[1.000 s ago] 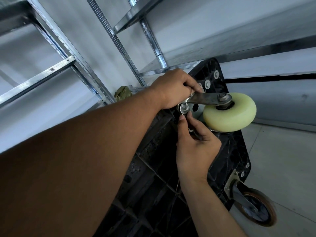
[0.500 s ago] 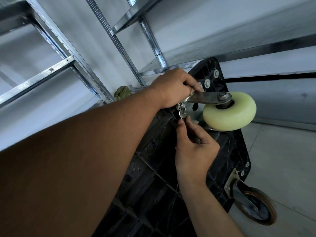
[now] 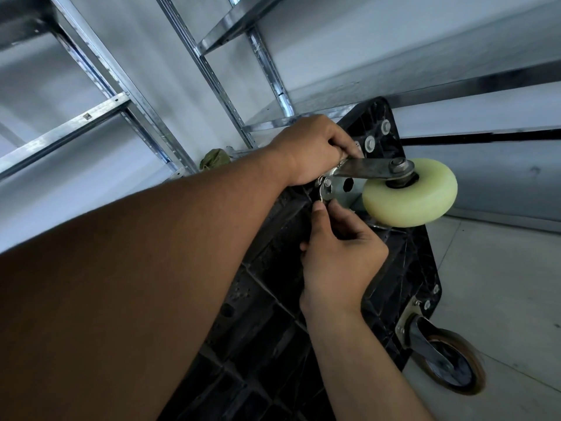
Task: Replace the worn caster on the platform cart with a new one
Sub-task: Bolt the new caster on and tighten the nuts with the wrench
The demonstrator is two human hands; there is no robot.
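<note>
The black platform cart (image 3: 403, 262) stands tipped up against the shelving, its ribbed underside facing me. A caster with a pale yellow wheel (image 3: 409, 192) and a metal fork (image 3: 367, 168) sits against the cart's upper corner. My left hand (image 3: 312, 150) grips the caster's mounting plate end and holds it to the cart. My right hand (image 3: 340, 253) is just below, thumb and fingers pinching a small fastener (image 3: 326, 194) at the plate's lower edge. Another caster with a brown-rimmed wheel (image 3: 449, 363) is mounted at the cart's lower corner.
Metal shelving uprights (image 3: 212, 74) and shelves stand behind the cart. A green cloth-like item (image 3: 214, 159) lies on the low shelf behind my left arm. Bolts with washers (image 3: 368, 144) show at the cart's top corner. Grey tiled floor (image 3: 501, 284) lies to the right.
My right hand's fingertips have shifted slightly at the fastener below the caster plate. My left hand and the caster stay where they were.
</note>
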